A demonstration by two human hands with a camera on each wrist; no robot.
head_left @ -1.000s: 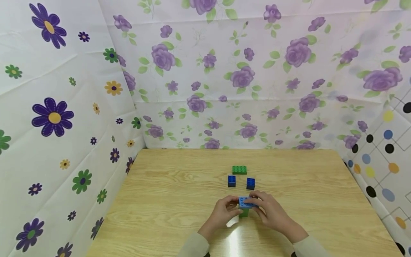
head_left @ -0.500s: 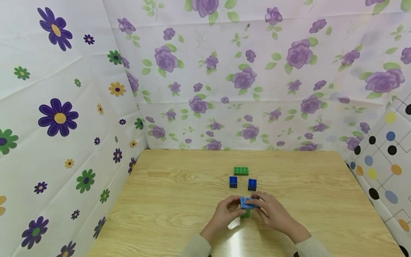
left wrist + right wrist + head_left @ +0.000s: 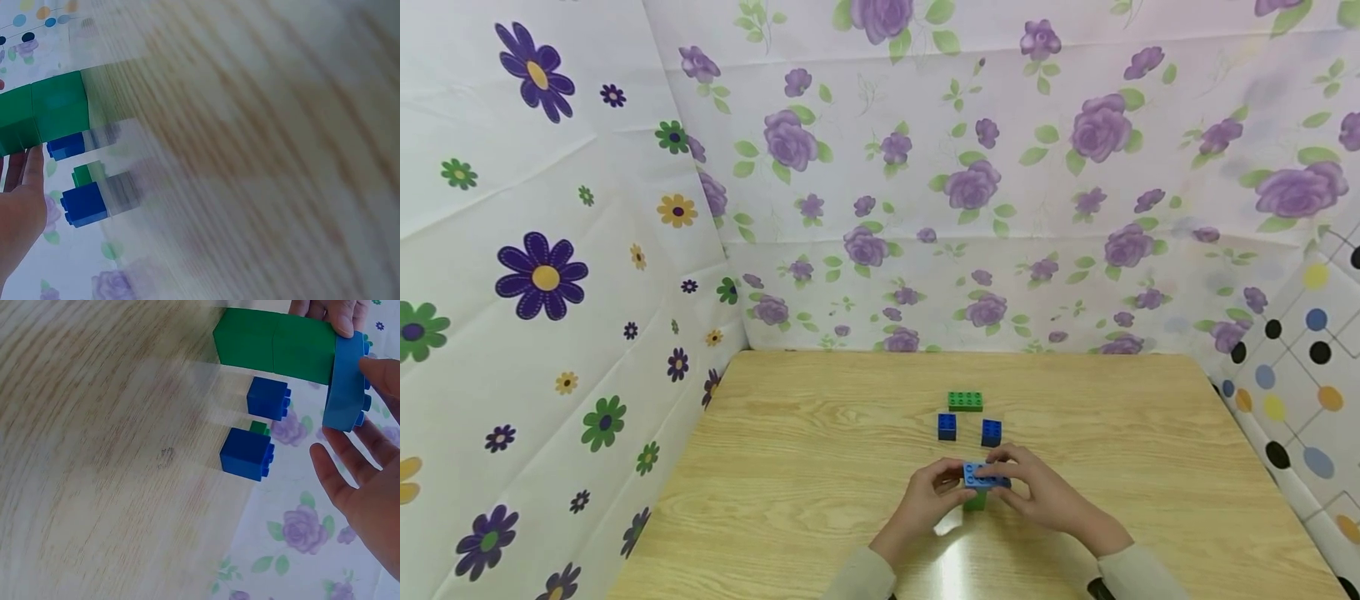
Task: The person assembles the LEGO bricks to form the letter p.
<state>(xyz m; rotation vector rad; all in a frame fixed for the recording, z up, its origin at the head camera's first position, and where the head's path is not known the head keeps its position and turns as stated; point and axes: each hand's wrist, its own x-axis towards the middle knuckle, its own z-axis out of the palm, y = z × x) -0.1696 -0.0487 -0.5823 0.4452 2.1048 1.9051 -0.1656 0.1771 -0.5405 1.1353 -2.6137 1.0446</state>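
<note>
Two stacked green bricks (image 3: 275,347) form a small upright tower on the table. Across its top lies a light blue brick (image 3: 972,479), studs up, with one end jutting out toward the right hand. My left hand (image 3: 928,496) pinches the tower near its top; in the right wrist view its thumb is at the joint with the light blue brick, and the left wrist view shows fingers (image 3: 34,165) against the green side. My right hand (image 3: 1045,496) holds the light blue brick, one finger on its studs and others around the overhanging end.
Just beyond the hands stand two dark blue bricks (image 3: 947,427), side by side with a gap. Behind them lies a flat green brick (image 3: 966,402). Flowered cloth walls (image 3: 865,208) border the wooden table (image 3: 820,425) at the back and sides.
The head view has shifted slightly. Both hands keep nearly the same hold on the tower and light blue brick, and the other bricks stay in place.
</note>
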